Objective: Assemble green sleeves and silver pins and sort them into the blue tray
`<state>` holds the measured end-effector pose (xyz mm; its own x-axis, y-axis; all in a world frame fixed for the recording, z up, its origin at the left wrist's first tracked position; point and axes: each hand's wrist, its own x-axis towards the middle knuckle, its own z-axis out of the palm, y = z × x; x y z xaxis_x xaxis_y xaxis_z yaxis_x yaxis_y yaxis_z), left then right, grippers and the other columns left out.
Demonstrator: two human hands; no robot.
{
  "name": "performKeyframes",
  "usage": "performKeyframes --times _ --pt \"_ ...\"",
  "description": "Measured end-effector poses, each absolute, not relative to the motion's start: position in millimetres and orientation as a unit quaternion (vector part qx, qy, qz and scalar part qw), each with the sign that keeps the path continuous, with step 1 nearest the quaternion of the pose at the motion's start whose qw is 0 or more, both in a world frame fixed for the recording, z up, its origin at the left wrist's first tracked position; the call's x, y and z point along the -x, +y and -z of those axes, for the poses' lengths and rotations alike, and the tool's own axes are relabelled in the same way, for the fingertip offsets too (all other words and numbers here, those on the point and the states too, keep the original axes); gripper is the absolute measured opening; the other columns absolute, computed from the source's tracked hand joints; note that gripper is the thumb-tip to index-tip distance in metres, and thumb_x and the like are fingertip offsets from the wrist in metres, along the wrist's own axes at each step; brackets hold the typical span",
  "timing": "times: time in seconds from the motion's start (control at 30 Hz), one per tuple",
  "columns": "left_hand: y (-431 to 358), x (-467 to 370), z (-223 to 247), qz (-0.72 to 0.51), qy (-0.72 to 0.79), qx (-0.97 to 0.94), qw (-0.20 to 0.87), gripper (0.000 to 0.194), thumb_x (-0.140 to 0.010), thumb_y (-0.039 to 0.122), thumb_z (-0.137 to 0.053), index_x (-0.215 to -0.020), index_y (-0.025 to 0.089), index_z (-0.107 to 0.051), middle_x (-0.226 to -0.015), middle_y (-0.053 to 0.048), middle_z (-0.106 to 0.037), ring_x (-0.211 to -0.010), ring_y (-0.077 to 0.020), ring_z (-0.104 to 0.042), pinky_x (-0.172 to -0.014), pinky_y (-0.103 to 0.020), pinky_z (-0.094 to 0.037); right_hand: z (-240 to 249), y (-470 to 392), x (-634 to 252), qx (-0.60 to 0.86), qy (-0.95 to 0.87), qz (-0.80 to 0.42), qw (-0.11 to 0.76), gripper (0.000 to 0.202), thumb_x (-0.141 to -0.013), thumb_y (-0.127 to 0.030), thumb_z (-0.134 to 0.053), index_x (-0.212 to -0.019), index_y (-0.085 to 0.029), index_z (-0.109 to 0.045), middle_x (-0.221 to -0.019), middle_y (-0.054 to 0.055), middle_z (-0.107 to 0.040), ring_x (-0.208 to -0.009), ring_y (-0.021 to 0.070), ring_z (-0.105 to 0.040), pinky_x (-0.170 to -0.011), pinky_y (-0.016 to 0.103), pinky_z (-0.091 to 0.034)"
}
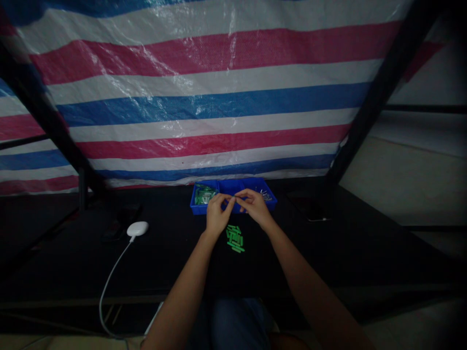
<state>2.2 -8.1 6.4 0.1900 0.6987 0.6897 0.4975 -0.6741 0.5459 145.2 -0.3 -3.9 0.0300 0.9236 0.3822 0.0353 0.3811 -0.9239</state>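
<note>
My left hand (218,212) and my right hand (254,207) meet fingertip to fingertip over the front edge of a blue divided tray (199,210). Both are closed in a pinch; whatever lies between the fingertips is too small to make out. Green pieces in clear wrapping (205,193) fill the tray's left compartment. Thin, shiny metal-looking pieces (266,194) lie in the right compartment, partly behind my right hand. Just below my hands, a small pile of green stick-like pieces (235,238) rests on the black table.
A white rounded device (137,229) with a white cable (105,287) lies on the table (171,262) to the left. Dark flat objects sit at left (118,226) and right (314,209). Behind the table hangs a striped plastic sheet (219,112) between black frame posts (368,107).
</note>
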Motion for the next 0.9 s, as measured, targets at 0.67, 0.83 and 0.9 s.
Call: performKeyframes --times 0.67,0.83,0.9 --pt "-3.5 -1.3 -0.7 -0.510 0.390 -0.760 0.095 0.017 -0.084 0.030 -0.050 -0.092 0.018 -0.060 -0.081 -0.004 -0.060 -0.072 -0.0154 -0.055 -0.072 -0.030 -0.044 -2.1 -3.8 -143.8 0.395 -0.560 -0.374 0.625 0.037 -0.058 -0.043 -0.072 -0.080 -0.017 -0.057 -0.079 0.004 -0.062 -0.046 0.0074 -0.049 -0.042 0.022 -0.044" --pt "-2.4 -1.1 0.7 -0.513 0.391 -0.760 0.084 0.016 -0.084 0.028 -0.050 -0.092 0.019 -0.060 -0.081 -0.004 -0.060 -0.072 -0.0154 -0.055 -0.072 -0.030 -0.043 -0.9 -3.3 -142.9 0.383 -0.569 -0.379 0.621 0.035 -0.059 -0.041 -0.072 -0.081 -0.017 -0.058 -0.079 0.004 -0.064 -0.046 0.0076 -0.050 -0.042 0.022 -0.044" --pt "-1.8 -1.0 1.2 -0.512 0.389 -0.761 0.081 0.015 -0.084 0.028 -0.051 -0.092 0.019 -0.060 -0.081 -0.004 -0.060 -0.072 -0.0153 -0.054 -0.072 -0.030 -0.043 -0.1 -3.0 -142.6 0.379 -0.574 -0.381 0.618 0.035 -0.060 -0.042 -0.071 -0.082 -0.018 -0.059 -0.079 0.004 -0.064 -0.049 0.0088 -0.051 -0.043 0.023 -0.045"
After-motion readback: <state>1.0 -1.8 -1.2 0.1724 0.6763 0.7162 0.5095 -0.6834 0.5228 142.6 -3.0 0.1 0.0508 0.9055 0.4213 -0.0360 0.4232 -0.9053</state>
